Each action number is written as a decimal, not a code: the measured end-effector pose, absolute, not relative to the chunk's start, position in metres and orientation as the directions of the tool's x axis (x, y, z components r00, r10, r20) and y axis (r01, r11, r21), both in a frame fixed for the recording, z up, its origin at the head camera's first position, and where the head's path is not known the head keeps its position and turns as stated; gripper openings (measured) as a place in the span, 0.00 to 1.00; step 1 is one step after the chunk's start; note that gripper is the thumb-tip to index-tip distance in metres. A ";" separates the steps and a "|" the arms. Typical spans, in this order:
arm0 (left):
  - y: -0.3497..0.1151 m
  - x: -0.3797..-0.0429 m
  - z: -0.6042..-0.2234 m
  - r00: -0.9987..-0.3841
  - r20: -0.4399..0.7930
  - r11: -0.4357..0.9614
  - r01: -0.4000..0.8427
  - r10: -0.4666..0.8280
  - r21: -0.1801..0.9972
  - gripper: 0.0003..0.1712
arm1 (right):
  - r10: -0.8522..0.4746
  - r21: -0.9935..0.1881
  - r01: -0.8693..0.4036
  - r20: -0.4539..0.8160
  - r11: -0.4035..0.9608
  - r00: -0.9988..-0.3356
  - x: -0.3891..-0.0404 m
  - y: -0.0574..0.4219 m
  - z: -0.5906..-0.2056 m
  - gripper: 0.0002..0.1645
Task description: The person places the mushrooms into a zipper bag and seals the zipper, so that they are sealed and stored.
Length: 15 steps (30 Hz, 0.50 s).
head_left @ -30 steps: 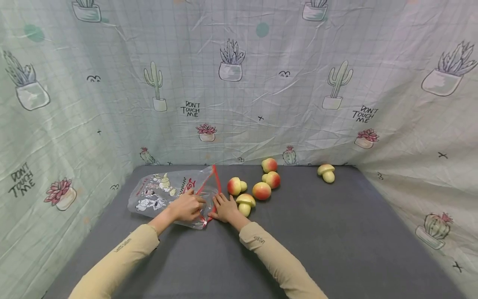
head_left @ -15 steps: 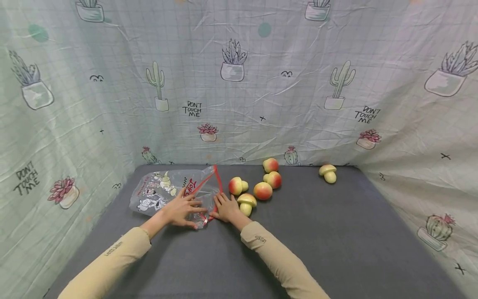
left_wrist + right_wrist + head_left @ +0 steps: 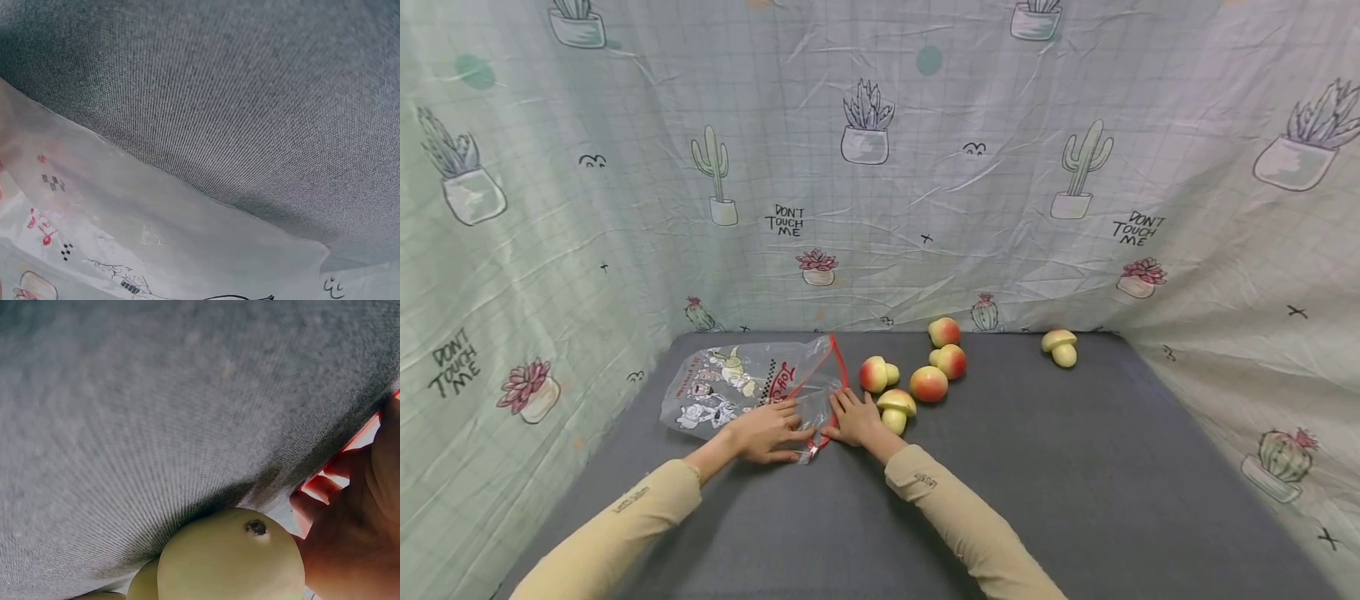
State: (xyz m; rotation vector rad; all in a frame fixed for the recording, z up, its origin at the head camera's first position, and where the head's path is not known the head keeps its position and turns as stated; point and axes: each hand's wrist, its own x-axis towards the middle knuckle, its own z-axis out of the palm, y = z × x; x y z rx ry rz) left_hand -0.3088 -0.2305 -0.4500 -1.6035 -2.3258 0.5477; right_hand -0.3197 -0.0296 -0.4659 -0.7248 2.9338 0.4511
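A clear plastic zip bag (image 3: 816, 358) with cartoon print and a red zip edge lies flat on the left of the grey table. My left hand (image 3: 767, 432) rests on the bag near its mouth, fingers stretched out. Across from it, my right hand (image 3: 856, 419) presses its spread fingers on the red edge. In the right wrist view that hand (image 3: 353, 525) sits beside a pale yellow, rounded thing (image 3: 231, 556). A red-and-yellow mushroom-shaped piece (image 3: 895, 402) lies just right of the right hand. The left wrist view shows the bag (image 3: 169, 206) but little of the hand.
Several more red-and-yellow pieces are clustered to the right, including a mushroom shape (image 3: 874, 374), a rounded piece (image 3: 928, 384) and another (image 3: 943, 332) at the back. A lone mushroom piece (image 3: 1060, 347) lies far right. Behind hangs a cactus-print cloth (image 3: 925, 192).
My left hand has drawn back leftward from the bag's mouth; its fingers first spread, then came closer together on the bag. The right hand has stayed on the red edge.
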 end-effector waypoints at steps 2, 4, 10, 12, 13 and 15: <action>-0.230 -0.309 -0.451 -0.351 -0.007 0.310 0.837 0.937 -0.451 0.27 | -0.442 0.266 -0.468 -0.153 0.843 -0.884 -0.320 -0.030 -0.466 0.42; -0.230 -0.308 -0.451 -0.358 -0.012 0.314 0.831 0.933 -0.459 0.27 | -0.446 0.273 -0.471 -0.151 0.839 -0.882 -0.320 -0.030 -0.466 0.42; -0.233 -0.304 -0.454 -0.392 0.013 0.354 0.817 0.920 -0.456 0.28 | -0.459 0.318 -0.479 -0.143 0.818 -0.877 -0.322 -0.032 -0.463 0.42; -0.232 -0.301 -0.454 -0.394 0.037 0.368 0.816 0.918 -0.447 0.28 | -0.464 0.323 -0.485 -0.146 0.813 -0.874 -0.322 -0.032 -0.462 0.42; -0.231 -0.299 -0.454 -0.393 0.049 0.373 0.818 0.918 -0.439 0.28 | -0.467 0.322 -0.489 -0.148 0.811 -0.872 -0.322 -0.032 -0.462 0.42; -0.229 -0.295 -0.455 -0.387 0.064 0.376 0.824 0.920 -0.424 0.28 | -0.476 0.322 -0.500 -0.155 0.804 -0.866 -0.321 -0.031 -0.462 0.42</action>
